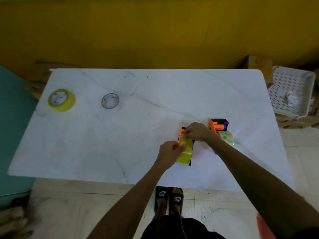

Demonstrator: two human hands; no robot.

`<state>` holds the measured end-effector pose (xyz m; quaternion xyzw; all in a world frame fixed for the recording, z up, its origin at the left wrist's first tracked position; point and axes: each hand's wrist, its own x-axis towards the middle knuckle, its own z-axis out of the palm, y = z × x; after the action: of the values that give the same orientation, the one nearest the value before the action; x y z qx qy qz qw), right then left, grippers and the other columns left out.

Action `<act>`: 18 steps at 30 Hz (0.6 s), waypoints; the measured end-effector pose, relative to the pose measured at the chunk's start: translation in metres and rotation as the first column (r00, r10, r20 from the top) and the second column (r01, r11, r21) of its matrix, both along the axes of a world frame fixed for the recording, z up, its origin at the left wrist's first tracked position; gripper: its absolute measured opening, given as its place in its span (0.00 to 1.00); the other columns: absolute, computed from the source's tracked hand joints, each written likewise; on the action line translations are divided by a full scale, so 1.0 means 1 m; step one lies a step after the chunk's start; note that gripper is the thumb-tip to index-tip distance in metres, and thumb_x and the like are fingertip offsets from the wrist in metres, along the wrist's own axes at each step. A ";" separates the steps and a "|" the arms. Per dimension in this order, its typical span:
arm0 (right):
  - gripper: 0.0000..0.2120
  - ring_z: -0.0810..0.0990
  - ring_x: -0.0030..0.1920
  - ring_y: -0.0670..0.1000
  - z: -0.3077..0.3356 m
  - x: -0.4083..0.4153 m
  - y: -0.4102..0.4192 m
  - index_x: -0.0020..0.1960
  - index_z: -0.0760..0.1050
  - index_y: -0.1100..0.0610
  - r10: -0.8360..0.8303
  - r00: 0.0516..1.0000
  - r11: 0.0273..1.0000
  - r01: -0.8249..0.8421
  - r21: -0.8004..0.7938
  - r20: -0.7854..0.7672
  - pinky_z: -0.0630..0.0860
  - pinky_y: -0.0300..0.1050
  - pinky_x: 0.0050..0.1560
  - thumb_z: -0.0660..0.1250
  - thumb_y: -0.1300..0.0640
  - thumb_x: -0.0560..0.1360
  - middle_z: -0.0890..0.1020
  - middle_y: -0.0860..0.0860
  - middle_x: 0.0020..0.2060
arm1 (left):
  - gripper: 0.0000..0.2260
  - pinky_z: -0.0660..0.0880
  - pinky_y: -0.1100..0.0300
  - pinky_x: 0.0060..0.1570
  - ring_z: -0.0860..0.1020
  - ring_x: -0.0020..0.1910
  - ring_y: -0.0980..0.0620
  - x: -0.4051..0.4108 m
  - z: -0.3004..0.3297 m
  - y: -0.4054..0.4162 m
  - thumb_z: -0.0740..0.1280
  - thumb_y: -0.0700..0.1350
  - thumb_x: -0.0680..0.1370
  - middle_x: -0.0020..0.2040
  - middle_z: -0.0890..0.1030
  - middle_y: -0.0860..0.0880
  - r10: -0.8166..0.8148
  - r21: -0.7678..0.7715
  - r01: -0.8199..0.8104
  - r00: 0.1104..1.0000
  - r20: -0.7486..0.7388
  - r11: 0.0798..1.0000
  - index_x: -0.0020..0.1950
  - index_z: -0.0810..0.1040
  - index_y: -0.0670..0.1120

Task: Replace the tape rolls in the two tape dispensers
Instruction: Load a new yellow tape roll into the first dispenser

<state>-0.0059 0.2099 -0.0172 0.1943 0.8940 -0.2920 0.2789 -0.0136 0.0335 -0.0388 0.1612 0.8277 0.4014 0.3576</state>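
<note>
Your left hand [170, 150] is curled around the left side of the yellow tape roll [185, 153] seated in the near dispenser [183, 135], thumb lying across the roll's top, forearm running in from the lower left. Your right hand [196, 131] reaches in from the lower right with the wrist bent, fingertips pinched narrow on the tape at the orange front end of that dispenser, just above the roll. The dispenser lies on the white table [120, 135], right of centre and near your edge; its long axis runs almost straight away from you, orange end far, dark blue end near.

Just behind your right wrist sits the second dispenser [218, 125], orange and dark blue, with a pale yellow-green roll [226, 137] at its near side. Whether that roll is seated you cannot tell.

Well apart at the table's far left lies a fuller yellow roll [61, 100] flat on its side, and near it a bare core ring [110, 101].
</note>
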 end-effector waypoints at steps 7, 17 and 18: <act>0.11 0.78 0.40 0.59 -0.024 0.000 -0.007 0.38 0.80 0.64 -0.055 0.995 0.975 0.071 0.211 -0.080 0.70 0.45 0.38 0.65 0.57 0.71 0.80 0.60 0.36 | 0.22 0.77 0.51 0.41 0.80 0.37 0.46 0.001 0.001 0.003 0.67 0.60 0.74 0.37 0.82 0.42 0.060 -0.043 -0.061 0.998 -0.021 0.997 0.41 0.80 0.41; 0.07 0.81 0.45 0.59 -0.031 -0.005 -0.011 0.40 0.78 0.61 -0.117 0.985 0.935 0.151 0.320 -0.124 0.70 0.44 0.37 0.62 0.64 0.71 0.82 0.57 0.41 | 0.22 0.63 0.60 0.30 0.66 0.27 0.53 0.003 0.012 0.007 0.61 0.58 0.78 0.26 0.67 0.52 -0.005 -0.104 -0.004 0.996 -0.087 0.995 0.30 0.63 0.48; 0.06 0.81 0.45 0.60 -0.030 -0.007 -0.011 0.39 0.77 0.60 -0.113 0.988 0.934 0.143 0.329 -0.107 0.70 0.45 0.37 0.62 0.65 0.71 0.81 0.57 0.40 | 0.22 0.63 0.59 0.30 0.66 0.27 0.53 0.001 0.014 0.007 0.60 0.59 0.78 0.27 0.67 0.52 -0.002 -0.108 -0.009 0.995 -0.095 0.994 0.30 0.64 0.47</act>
<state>-0.0129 0.1990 -0.0468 0.2838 0.9273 -0.1613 0.1831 -0.0124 0.0407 -0.0245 0.1590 0.8645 0.3485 0.3254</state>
